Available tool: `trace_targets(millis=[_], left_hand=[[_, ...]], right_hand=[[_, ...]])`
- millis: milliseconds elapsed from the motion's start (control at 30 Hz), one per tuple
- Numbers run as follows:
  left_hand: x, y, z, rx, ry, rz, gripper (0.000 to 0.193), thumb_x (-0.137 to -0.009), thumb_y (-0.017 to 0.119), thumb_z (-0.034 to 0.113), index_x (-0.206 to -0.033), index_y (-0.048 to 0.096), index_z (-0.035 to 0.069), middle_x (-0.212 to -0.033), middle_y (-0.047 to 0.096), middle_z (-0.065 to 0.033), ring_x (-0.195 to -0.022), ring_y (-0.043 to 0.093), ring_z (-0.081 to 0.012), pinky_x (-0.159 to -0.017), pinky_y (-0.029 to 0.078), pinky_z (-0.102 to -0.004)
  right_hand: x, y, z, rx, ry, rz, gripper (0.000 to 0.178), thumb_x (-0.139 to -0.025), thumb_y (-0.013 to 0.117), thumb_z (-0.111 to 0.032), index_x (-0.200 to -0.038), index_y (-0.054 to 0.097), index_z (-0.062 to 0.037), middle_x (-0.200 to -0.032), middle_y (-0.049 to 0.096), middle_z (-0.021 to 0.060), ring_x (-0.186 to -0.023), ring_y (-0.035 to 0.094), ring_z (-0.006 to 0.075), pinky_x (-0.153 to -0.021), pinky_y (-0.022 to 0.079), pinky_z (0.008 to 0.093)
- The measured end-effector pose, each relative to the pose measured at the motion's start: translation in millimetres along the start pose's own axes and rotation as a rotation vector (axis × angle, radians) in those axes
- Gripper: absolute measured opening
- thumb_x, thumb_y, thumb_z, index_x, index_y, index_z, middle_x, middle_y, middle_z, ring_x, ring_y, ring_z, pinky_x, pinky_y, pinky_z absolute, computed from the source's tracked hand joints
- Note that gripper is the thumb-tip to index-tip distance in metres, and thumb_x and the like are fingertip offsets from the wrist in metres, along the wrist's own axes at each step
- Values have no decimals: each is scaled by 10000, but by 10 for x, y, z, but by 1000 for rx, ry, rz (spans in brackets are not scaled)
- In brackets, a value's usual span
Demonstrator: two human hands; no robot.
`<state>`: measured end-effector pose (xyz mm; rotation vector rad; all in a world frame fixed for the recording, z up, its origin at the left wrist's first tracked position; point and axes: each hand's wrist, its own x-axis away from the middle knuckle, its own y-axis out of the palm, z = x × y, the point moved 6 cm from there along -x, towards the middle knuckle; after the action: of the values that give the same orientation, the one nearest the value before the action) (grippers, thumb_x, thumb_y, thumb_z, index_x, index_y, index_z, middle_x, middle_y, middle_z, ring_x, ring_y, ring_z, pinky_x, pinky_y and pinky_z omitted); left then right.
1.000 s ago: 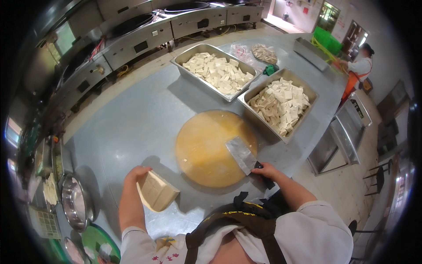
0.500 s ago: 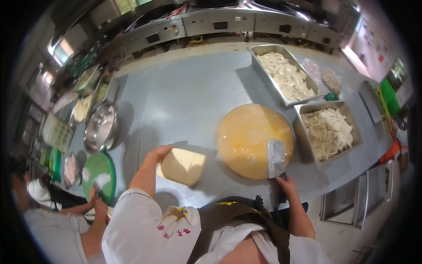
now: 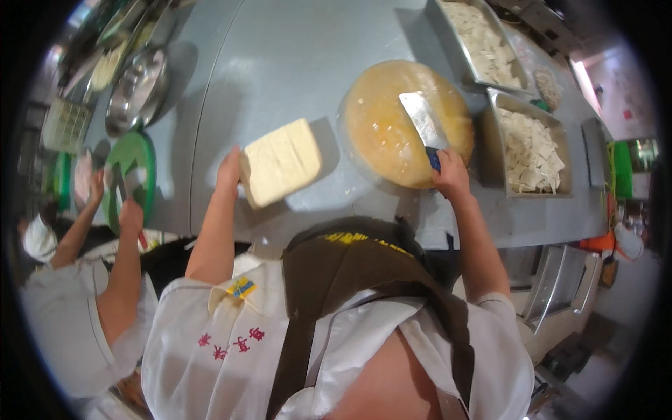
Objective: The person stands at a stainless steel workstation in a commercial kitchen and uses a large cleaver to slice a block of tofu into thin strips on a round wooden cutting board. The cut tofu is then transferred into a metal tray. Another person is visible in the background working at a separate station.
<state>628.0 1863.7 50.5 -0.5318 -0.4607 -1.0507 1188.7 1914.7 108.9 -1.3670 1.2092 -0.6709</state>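
Observation:
My left hand (image 3: 229, 171) grips the left edge of a thick, pale yellow block of tofu (image 3: 281, 162), its fingers partly hidden by the block. The block is tilted above or against the grey table, left of a round, yellowish chopping board (image 3: 378, 140). My right hand (image 3: 451, 173) is closed around the dark handle of a cleaver (image 3: 423, 120). Its wide metal blade lies over the right part of the board, pointing away and slightly left. White crumbs and wet patches dot the board.
Two metal trays (image 3: 568, 150) of pale cut pieces stand to the right. At the left, a co-worker's hands (image 3: 129, 215) work with a knife at a green round board (image 3: 143, 157). A steel bowl (image 3: 162, 87) and a white basket (image 3: 64, 126) are beyond it.
The view has tipped downward. The cleaver has moved from the board's near right edge farther onto it. My left hand has turned and raised the tofu block.

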Motion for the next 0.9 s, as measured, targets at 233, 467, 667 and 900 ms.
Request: trace_targets(millis=[233,467,667,900], left_hand=[[17,34,-202,258,92,11,586,-964,520,492,-1305,533,15,-1191,614,-108,-1068,587,-205,-936,456,-331],[147,100,17,-6,83,46,630,-969,521,486,-1337,471,-23,-1253,584,-163,-1130,568,-241,-967,451,-353],[17,177,-61,335,-78,-39,574,-1013,460,435,-1351,437,-28,-1272,570,-166,-1119,594,-270,-970,489,-386],[60,175,12,554,-175,-4,540,-1023,447,406,-1315,455,-47,-1294,559,-172,-1184,558,-298,-1020,454,-425]], right_hand=[[-781,656,-1550,-654,172,-457,517,-827,703,-297,-1227,564,-1,-1182,614,216,-1096,588,364,-923,481,408],[-1343,1363,-2390,-955,454,-782,776,-859,667,-505,-1376,446,29,-1308,577,181,-1190,562,279,-996,443,366],[-1334,1666,-2428,-1049,506,-844,726,-875,673,-469,-1373,442,6,-1317,565,157,-1222,529,257,-1027,409,363],[-1328,1464,-2389,-1227,474,-795,671,-870,699,-395,-1341,468,22,-1278,590,177,-1164,568,262,-993,440,365]])
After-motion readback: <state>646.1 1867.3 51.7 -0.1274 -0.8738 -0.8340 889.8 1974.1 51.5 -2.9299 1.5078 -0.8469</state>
